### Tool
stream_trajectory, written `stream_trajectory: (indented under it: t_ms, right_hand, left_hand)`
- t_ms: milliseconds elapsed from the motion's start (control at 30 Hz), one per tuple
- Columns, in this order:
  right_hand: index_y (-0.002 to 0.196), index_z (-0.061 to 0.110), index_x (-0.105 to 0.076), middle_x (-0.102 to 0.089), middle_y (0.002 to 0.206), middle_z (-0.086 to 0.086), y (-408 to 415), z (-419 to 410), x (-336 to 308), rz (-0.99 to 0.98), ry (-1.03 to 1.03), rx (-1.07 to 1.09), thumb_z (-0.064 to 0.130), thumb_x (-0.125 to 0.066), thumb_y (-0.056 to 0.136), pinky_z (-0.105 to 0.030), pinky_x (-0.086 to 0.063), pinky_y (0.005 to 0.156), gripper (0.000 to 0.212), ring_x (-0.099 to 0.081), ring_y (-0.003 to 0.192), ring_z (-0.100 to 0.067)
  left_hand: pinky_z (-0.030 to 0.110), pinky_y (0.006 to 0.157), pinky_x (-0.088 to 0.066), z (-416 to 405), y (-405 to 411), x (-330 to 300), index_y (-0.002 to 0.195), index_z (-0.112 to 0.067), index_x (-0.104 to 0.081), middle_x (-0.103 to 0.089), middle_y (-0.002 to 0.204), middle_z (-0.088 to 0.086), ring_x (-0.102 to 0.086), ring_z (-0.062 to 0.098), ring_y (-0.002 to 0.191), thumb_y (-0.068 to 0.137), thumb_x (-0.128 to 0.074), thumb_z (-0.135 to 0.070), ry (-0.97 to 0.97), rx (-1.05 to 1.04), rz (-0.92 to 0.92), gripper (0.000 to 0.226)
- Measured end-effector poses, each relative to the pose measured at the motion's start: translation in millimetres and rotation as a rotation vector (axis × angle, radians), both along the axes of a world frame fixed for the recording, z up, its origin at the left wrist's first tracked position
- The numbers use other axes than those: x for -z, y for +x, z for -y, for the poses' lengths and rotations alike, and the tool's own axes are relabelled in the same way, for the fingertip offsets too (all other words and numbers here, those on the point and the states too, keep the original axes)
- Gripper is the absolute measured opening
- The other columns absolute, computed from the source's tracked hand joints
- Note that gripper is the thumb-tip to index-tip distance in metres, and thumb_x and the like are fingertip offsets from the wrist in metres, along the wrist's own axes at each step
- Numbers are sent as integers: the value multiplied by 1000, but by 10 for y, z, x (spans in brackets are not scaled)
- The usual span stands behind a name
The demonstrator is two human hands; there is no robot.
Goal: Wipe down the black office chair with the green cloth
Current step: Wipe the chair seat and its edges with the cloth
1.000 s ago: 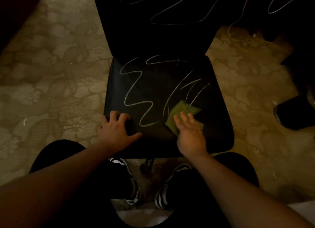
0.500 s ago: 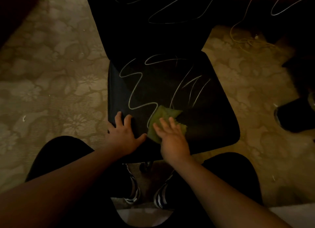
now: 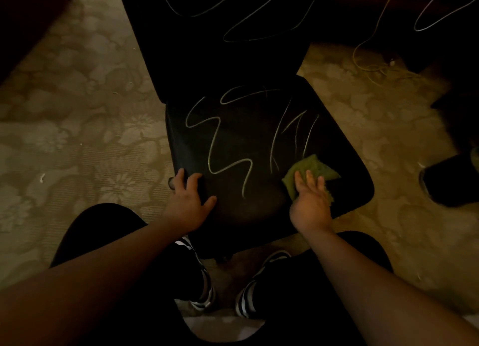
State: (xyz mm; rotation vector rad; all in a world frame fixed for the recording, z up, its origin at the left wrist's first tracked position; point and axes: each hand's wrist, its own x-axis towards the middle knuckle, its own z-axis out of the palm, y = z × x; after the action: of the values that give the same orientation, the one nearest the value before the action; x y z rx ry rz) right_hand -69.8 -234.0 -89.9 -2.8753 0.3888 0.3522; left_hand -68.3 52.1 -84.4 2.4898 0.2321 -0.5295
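The black office chair (image 3: pixel 259 148) stands in front of me, its seat and backrest scrawled with pale chalk-like lines. My right hand (image 3: pixel 309 203) lies flat, fingers spread, pressing the green cloth (image 3: pixel 315 168) onto the seat's front right area, just below several short pale strokes. My left hand (image 3: pixel 188 203) rests on the seat's front left corner, fingers curled over the edge, holding the chair. A long zigzag line runs between the two hands.
Patterned beige carpet (image 3: pixel 90 143) surrounds the chair. A yellowish cable (image 3: pixel 368 66) lies on the floor at the back right. A dark object (image 3: pixel 448 182) sits at the right edge. My knees and striped shoes (image 3: pixel 202 288) are just under the seat's front edge.
My right hand slid the cloth left toward my left hand, then back to the seat's right side. The lower end of the zigzag line by the front edge is now gone. The left hand stayed.
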Motion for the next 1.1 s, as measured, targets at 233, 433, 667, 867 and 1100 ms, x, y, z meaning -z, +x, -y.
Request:
stream_trajectory:
  t_ms: [233,433,667,867,1100]
  right_hand:
    - [158,31,-9,-2,167,2,-291,-762,-95,8,49,-302,8,-51,88,-48,-3,124,85,8,152,-30]
    - [157,33,-15,-9,166,6,-441,-797,-21,80,81,-471,11,-47,92,-42,0,122,76,5,153,-23]
    - [157,35,-15,-8,167,4,-116,-127,15,53,93,-16,2,-47,88,-54,-14,122,83,2,153,-26]
    - [156,29,-23,-13,166,-1,-160,-415,27,76,92,-36,2,-49,85,-50,-11,123,80,1,152,-30]
    - [154,31,-30,-16,164,8,-400,-871,-81,23,223,-615,5,-51,90,-42,2,124,72,3,153,-20]
  left_hand:
    - [55,121,-22,171,-160,36,161,-22,-9,12,167,22,-11,49,152,99,-49,-58,71,46,-47,82]
    - [52,113,-37,246,-294,41,157,-24,-20,-8,164,21,-32,47,144,93,-55,-60,52,48,21,81]
    - [50,106,-49,2,-143,19,147,-25,-33,-31,150,11,-51,34,129,89,-63,-55,-47,-47,98,72]
    - [37,120,-18,83,-250,120,161,-17,-14,2,170,10,-8,30,156,95,-61,-52,-86,-29,122,88]
    - [43,121,-25,269,-356,136,161,-8,-13,0,168,23,-13,39,154,99,-57,-47,-35,-12,143,86]
